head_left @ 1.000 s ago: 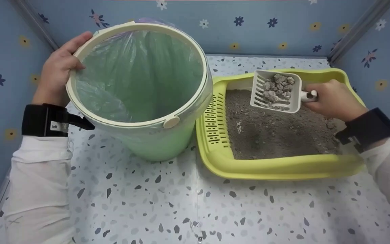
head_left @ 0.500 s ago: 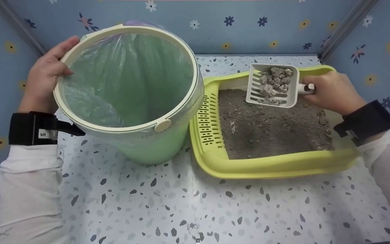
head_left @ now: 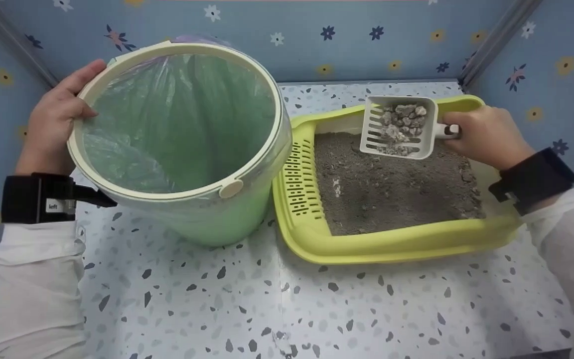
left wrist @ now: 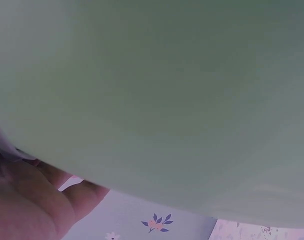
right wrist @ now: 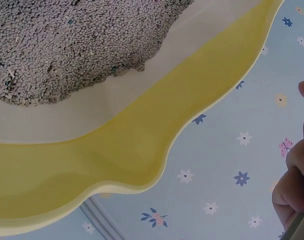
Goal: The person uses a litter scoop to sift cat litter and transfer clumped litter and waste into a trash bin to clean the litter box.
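In the head view, my left hand grips the rim of a green trash bin at its left side, with the thumb over the inside edge. A clear plastic bag lines the bin. My right hand holds a slotted litter scoop by its handle, above the yellow litter box. Several grey litter clumps lie in the scoop. Grey litter covers much of the box's floor. In the left wrist view, the bin's wall hides most of my left hand.
The bin stands just left of the box, close to its slotted left end. Both are on a white speckled surface. Blue flowered panels enclose the back and sides. A black strap wraps my right wrist.
The head view has shifted, so the bin and the box appear farther left. The scoop with its clumps has risen slightly over the box. Both hands keep their holds.
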A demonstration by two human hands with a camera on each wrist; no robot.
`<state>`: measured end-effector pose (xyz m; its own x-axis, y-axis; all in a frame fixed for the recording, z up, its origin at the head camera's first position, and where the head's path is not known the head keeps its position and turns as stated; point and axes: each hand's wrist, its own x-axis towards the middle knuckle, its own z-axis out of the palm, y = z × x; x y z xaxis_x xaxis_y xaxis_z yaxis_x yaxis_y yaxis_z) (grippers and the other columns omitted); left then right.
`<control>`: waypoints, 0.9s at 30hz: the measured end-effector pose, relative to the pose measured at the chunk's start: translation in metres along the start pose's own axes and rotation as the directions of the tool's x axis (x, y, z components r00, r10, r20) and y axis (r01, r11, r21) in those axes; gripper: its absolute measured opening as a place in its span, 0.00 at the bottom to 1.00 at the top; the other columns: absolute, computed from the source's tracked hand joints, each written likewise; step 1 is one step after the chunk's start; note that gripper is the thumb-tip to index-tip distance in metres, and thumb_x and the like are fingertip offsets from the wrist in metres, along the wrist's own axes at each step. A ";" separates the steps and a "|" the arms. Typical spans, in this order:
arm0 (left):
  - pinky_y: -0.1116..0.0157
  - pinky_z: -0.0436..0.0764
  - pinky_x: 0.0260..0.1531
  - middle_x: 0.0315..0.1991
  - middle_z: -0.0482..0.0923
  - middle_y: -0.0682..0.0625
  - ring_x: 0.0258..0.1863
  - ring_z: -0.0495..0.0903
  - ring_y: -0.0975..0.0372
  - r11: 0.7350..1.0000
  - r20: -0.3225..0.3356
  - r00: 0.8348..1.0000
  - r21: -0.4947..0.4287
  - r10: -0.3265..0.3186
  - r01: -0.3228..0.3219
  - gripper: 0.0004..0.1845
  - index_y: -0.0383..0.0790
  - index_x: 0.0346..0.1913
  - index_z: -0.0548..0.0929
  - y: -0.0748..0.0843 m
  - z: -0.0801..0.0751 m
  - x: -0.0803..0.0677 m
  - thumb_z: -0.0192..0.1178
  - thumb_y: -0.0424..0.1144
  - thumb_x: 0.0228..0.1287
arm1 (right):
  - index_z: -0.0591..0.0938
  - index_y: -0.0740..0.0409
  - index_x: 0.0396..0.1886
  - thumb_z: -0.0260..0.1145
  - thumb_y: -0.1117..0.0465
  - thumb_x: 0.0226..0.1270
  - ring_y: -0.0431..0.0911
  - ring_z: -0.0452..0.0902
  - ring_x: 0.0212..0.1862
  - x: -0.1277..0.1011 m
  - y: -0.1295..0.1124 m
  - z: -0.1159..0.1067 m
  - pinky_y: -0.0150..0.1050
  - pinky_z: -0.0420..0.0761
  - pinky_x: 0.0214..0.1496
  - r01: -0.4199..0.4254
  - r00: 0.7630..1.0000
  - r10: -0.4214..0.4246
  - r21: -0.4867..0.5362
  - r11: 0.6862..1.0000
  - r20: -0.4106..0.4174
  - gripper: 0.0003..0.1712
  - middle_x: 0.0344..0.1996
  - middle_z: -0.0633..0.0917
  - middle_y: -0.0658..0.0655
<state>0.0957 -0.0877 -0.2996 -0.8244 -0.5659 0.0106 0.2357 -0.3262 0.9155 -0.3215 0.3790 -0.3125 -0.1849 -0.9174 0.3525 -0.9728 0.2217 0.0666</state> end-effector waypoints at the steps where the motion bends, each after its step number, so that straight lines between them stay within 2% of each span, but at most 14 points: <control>1: 0.75 0.74 0.52 0.73 0.53 0.49 0.66 0.65 0.63 1.000 0.003 1.000 0.004 0.003 -0.003 0.35 0.42 0.69 0.65 0.000 -0.001 0.000 0.34 0.17 0.60 | 0.77 0.57 0.22 0.71 0.61 0.49 0.45 0.64 0.13 0.000 0.000 0.001 0.42 0.64 0.13 -0.004 1.000 0.004 0.006 1.000 0.002 0.10 0.12 0.75 0.54; 4: 0.75 0.73 0.53 0.73 0.52 0.49 0.66 0.64 0.63 1.000 0.003 1.000 -0.003 0.003 -0.003 0.35 0.42 0.70 0.65 0.000 -0.003 -0.001 0.33 0.17 0.60 | 0.76 0.56 0.21 0.70 0.62 0.51 0.45 0.65 0.14 -0.001 -0.001 0.003 0.43 0.67 0.15 -0.042 0.998 0.040 0.027 0.999 0.053 0.09 0.12 0.75 0.53; 7: 0.75 0.74 0.52 0.73 0.53 0.49 0.66 0.65 0.63 1.000 0.000 1.000 -0.004 0.002 -0.002 0.35 0.43 0.69 0.66 0.000 -0.003 0.000 0.34 0.17 0.60 | 0.74 0.55 0.19 0.68 0.63 0.52 0.44 0.64 0.15 -0.001 -0.003 0.003 0.42 0.66 0.17 -0.109 0.982 0.099 0.055 0.993 0.164 0.10 0.11 0.72 0.51; 13: 0.74 0.75 0.51 0.72 0.53 0.49 0.65 0.66 0.63 1.000 0.004 1.000 -0.031 -0.003 0.004 0.35 0.42 0.69 0.66 0.000 -0.002 0.001 0.34 0.16 0.60 | 0.67 0.53 0.15 0.66 0.64 0.54 0.40 0.62 0.15 0.001 -0.005 -0.001 0.34 0.63 0.20 -0.234 0.902 0.152 0.163 0.958 0.403 0.16 0.11 0.67 0.48; 19: 0.75 0.74 0.52 0.72 0.54 0.49 0.64 0.67 0.63 1.000 -0.003 1.000 -0.016 -0.005 0.005 0.34 0.43 0.69 0.66 0.000 -0.002 0.003 0.36 0.16 0.60 | 0.68 0.54 0.15 0.65 0.65 0.54 0.36 0.61 0.14 0.006 -0.004 -0.010 0.31 0.63 0.19 -0.293 0.847 0.125 0.256 0.921 0.517 0.16 0.12 0.68 0.47; 21: 0.74 0.75 0.51 0.72 0.54 0.48 0.63 0.69 0.63 1.000 -0.005 1.000 -0.008 -0.007 0.007 0.34 0.43 0.68 0.67 0.000 -0.002 0.003 0.36 0.17 0.60 | 0.69 0.54 0.15 0.65 0.65 0.55 0.35 0.61 0.14 0.008 -0.004 -0.015 0.31 0.64 0.19 -0.295 0.840 0.116 0.265 0.918 0.530 0.15 0.12 0.68 0.47; 23: 0.74 0.76 0.50 0.72 0.54 0.49 0.62 0.70 0.63 1.000 -0.009 1.000 -0.008 -0.012 0.012 0.35 0.44 0.68 0.68 0.000 -0.002 0.003 0.36 0.17 0.60 | 0.70 0.54 0.15 0.65 0.66 0.55 0.36 0.61 0.15 0.012 -0.003 -0.020 0.31 0.64 0.20 -0.284 0.843 0.098 0.283 0.916 0.529 0.15 0.13 0.69 0.47; 27: 0.75 0.75 0.51 0.72 0.54 0.49 0.64 0.67 0.64 1.000 -0.013 1.000 -0.001 -0.009 0.009 0.35 0.44 0.68 0.67 -0.001 -0.004 0.002 0.35 0.16 0.60 | 0.69 0.55 0.16 0.65 0.67 0.54 0.37 0.61 0.17 0.023 -0.003 -0.030 0.31 0.63 0.21 -0.247 0.859 0.079 0.275 0.929 0.505 0.14 0.16 0.70 0.48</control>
<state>0.0959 -0.0914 -0.3017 -0.8199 -0.5725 -0.0030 0.2283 -0.3318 0.9153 -0.3188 0.3669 -0.2769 -0.3064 -0.9378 -0.1634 -0.8964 0.3420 -0.2819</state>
